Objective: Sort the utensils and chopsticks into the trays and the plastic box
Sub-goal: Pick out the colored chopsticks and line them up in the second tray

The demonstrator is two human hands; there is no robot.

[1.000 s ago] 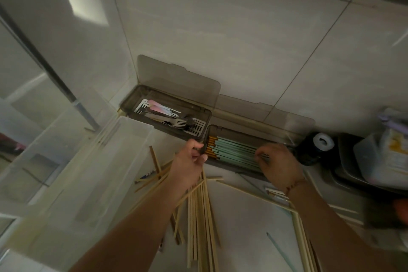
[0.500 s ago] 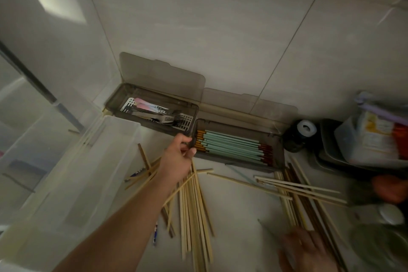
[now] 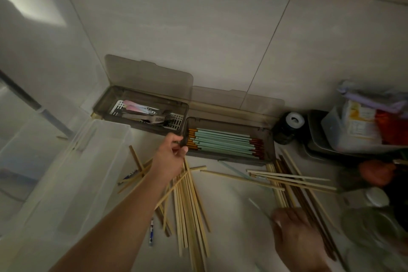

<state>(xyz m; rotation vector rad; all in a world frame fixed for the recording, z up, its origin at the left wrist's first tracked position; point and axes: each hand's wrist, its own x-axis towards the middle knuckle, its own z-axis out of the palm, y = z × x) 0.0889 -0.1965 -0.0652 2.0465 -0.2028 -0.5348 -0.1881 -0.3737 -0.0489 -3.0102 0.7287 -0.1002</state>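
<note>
Your left hand [image 3: 171, 157] reaches to the left end of the chopstick tray [image 3: 268, 157], fingers [image 3: 179, 139] pinched on its dark rim. That tray holds mint-green chopsticks [image 3: 223, 142] laid side by side. The utensil tray [image 3: 99, 108] beside it, against the wall, holds forks [image 3: 157, 119]. Your right hand [image 3: 295, 238] is low at the near counter [image 3: 231, 216], fingers curled over a pale-green chopstick [image 3: 258, 206]; whether they grip it, you cannot tell. Loose wooden chopsticks [image 3: 189, 205] lie scattered between your hands. The clear plastic box [image 3: 72, 183] sits at your left.
</note>
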